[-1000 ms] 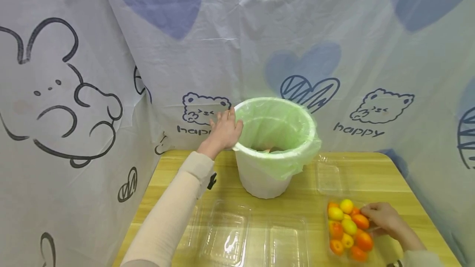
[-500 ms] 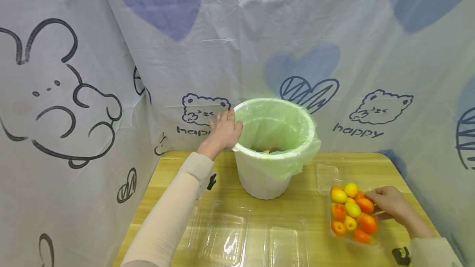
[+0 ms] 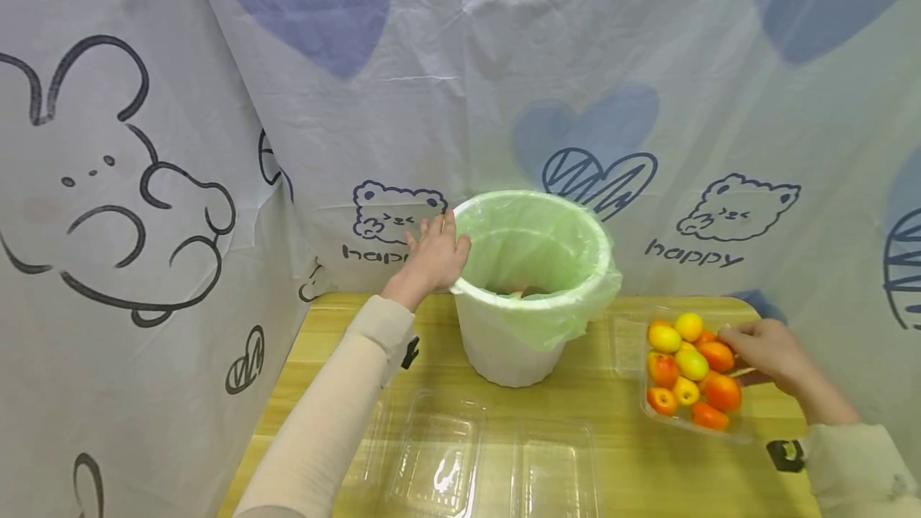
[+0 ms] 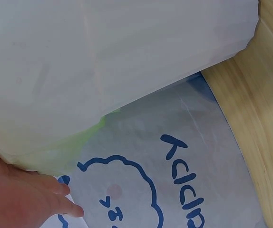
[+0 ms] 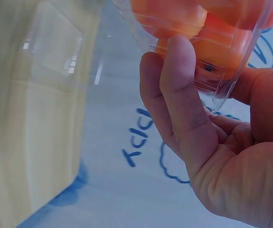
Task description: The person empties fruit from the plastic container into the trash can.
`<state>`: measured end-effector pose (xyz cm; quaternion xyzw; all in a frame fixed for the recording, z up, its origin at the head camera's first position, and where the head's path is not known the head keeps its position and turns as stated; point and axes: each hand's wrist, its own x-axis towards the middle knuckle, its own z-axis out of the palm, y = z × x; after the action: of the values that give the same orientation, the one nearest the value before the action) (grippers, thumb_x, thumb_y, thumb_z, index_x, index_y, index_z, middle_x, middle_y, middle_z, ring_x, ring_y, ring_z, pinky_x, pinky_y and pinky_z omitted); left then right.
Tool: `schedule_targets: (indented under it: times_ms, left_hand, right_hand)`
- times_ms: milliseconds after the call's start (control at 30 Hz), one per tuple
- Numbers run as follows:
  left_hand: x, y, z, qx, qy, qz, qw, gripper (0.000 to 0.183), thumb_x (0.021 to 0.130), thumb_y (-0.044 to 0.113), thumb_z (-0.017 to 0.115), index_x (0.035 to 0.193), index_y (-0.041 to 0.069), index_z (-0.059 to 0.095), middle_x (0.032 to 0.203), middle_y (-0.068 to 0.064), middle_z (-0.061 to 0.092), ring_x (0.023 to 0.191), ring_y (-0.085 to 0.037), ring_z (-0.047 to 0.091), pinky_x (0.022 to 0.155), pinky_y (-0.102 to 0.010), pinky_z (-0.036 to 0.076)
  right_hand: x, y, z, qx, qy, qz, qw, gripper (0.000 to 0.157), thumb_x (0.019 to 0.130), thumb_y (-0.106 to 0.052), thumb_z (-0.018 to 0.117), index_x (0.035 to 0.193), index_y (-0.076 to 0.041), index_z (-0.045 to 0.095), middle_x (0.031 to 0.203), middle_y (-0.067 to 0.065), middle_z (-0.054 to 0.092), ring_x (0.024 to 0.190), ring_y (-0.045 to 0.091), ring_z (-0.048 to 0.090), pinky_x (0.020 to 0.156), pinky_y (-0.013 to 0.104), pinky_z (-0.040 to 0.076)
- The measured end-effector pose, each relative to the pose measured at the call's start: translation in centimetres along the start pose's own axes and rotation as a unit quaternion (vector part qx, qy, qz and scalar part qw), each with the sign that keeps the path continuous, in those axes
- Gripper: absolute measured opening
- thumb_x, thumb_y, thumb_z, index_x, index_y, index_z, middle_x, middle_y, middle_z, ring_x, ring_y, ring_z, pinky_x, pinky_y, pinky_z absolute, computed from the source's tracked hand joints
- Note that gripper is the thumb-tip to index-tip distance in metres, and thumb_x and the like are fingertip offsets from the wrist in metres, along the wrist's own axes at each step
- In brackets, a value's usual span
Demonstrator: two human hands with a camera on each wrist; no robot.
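Note:
My left hand (image 3: 435,253) rests on the left rim of a white bin (image 3: 504,350) lined with a pale green bag (image 3: 532,254); its fingers lie fairly straight in the left wrist view. At the right, my right hand (image 3: 773,354) pinches the side of a clear plastic box (image 3: 679,420) filled with small orange and yellow fruits (image 3: 692,364). In the right wrist view, two fingers (image 5: 179,80) press under the box's wall, and the thumb is on its other side. Something brownish shows low inside the bin, mostly hidden by the front rim.
Two clear plastic trays (image 3: 439,454) (image 3: 554,470) lie at the table's front, with part of another left of them. Another clear lid or tray (image 3: 627,346) lies right of the bin, partly behind the fruit box. A printed cloth (image 3: 468,126) hangs close behind the table.
My right hand has moved the box of fruit away from me and slightly right, toward the back of the table. The left hand has stayed on the bin's rim.

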<state>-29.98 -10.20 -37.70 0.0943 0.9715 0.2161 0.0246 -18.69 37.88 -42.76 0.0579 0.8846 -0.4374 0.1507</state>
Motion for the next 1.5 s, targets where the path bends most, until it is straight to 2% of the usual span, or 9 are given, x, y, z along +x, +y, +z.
schedule_targets:
  times_ms: [233, 433, 533, 767, 933, 1200, 1300, 1433, 1500]
  left_hand:
    - [0.0, 0.0, 0.0, -0.007, -0.001, 0.001, 1.0000, 0.072, 0.113, 0.045, 0.023, 0.168, 0.001, 0.008, 0.177, -0.021, 0.009, 0.163, -0.048, 0.003, 0.129, -0.069, -0.005]
    - [-0.1, 0.0, -0.1, -0.012, 0.000, 0.000, 0.9999, 0.072, 0.113, 0.044, 0.024, 0.168, 0.002, 0.008, 0.177, -0.021, 0.010, 0.163, -0.048, 0.003, 0.128, -0.070, -0.006]
    - [-0.1, 0.0, -0.1, -0.011, -0.002, 0.000, 0.9999, 0.072, 0.113, 0.044, 0.024, 0.168, 0.002, 0.007, 0.177, -0.021, 0.009, 0.163, -0.048, 0.003, 0.129, -0.070, -0.006]
    - [-0.1, 0.0, -0.1, -0.010, 0.003, 0.000, 1.0000, 0.072, 0.113, 0.044, 0.024, 0.168, 0.001, 0.009, 0.176, -0.022, 0.009, 0.162, -0.049, 0.004, 0.129, -0.070, -0.005]
    - [-0.1, 0.0, 0.0, -0.007, 0.007, 0.001, 1.0000, 0.071, 0.113, 0.044, 0.025, 0.168, 0.001, 0.010, 0.176, -0.022, 0.010, 0.162, -0.049, 0.004, 0.129, -0.069, -0.005]
    - [-0.1, -0.1, 0.0, -0.009, 0.010, 0.005, 0.9999, 0.071, 0.113, 0.043, 0.024, 0.168, 0.000, 0.010, 0.176, -0.022, 0.011, 0.162, -0.050, 0.005, 0.128, -0.070, -0.005]
    - [-0.1, -0.1, 0.0, -0.008, 0.012, 0.006, 0.9999, 0.071, 0.113, 0.044, 0.024, 0.168, 0.001, 0.010, 0.176, -0.022, 0.011, 0.162, -0.050, 0.005, 0.128, -0.070, -0.004]
    - [-0.1, -0.1, -0.1, -0.005, 0.010, 0.006, 0.9999, 0.072, 0.113, 0.044, 0.023, 0.168, 0.001, 0.009, 0.176, -0.022, 0.011, 0.162, -0.050, 0.005, 0.128, -0.071, -0.003]
    - [-0.1, -0.1, 0.0, -0.003, 0.007, 0.006, 0.9999, 0.072, 0.113, 0.045, 0.023, 0.168, 0.001, 0.009, 0.176, -0.022, 0.010, 0.162, -0.050, 0.005, 0.128, -0.072, -0.003]
  right_hand:
    - [0.4, -2.7, -1.8, -0.020, -0.002, -0.007, 1.000, 0.057, 0.112, -0.024, 0.040, 0.126, 0.029, 0.052, 0.094, 0.011, 0.073, 0.078, 0.014, 0.074, 0.069, 0.038, 0.068]
    - [0.7, -5.1, -2.8, -0.028, 0.010, -0.011, 0.999, 0.060, 0.112, -0.028, 0.042, 0.127, 0.029, 0.051, 0.101, 0.021, 0.072, 0.081, 0.016, 0.074, 0.069, 0.037, 0.068]
    - [0.8, -6.4, -3.2, -0.031, 0.011, -0.016, 0.999, 0.060, 0.113, -0.029, 0.042, 0.130, 0.029, 0.050, 0.101, 0.020, 0.072, 0.081, 0.015, 0.074, 0.070, 0.037, 0.068]
    - [1.6, -9.3, -4.3, -0.034, 0.011, -0.032, 0.999, 0.063, 0.113, -0.030, 0.043, 0.135, 0.029, 0.047, 0.092, 0.005, 0.074, 0.075, 0.010, 0.074, 0.070, 0.037, 0.068]
    - [2.1, -11.4, -4.8, -0.050, 0.019, -0.038, 0.998, 0.064, 0.112, -0.031, 0.043, 0.134, 0.028, 0.049, 0.091, 0.006, 0.075, 0.074, 0.011, 0.074, 0.070, 0.036, 0.068]
    - [2.8, -14.6, -5.1, -0.047, 0.018, -0.036, 0.998, 0.066, 0.111, -0.033, 0.045, 0.136, 0.027, 0.049, 0.086, 0.001, 0.074, 0.069, 0.010, 0.074, 0.069, 0.032, 0.067]
    - [3.1, -15.7, -5.1, -0.048, 0.019, -0.036, 0.998, 0.062, 0.111, -0.033, 0.045, 0.131, 0.025, 0.053, 0.084, 0.000, 0.074, 0.067, 0.010, 0.075, 0.067, 0.031, 0.067]
    - [3.4, -16.7, -5.0, -0.061, 0.028, -0.036, 0.997, 0.057, 0.110, -0.034, 0.047, 0.121, 0.021, 0.059, 0.086, 0.006, 0.074, 0.066, 0.014, 0.075, 0.068, 0.032, 0.067]
    - [3.5, -17.1, -5.0, -0.069, 0.032, -0.035, 0.997, 0.061, 0.110, -0.037, 0.047, 0.122, 0.021, 0.060, 0.089, 0.010, 0.074, 0.067, 0.015, 0.075, 0.070, 0.033, 0.067]
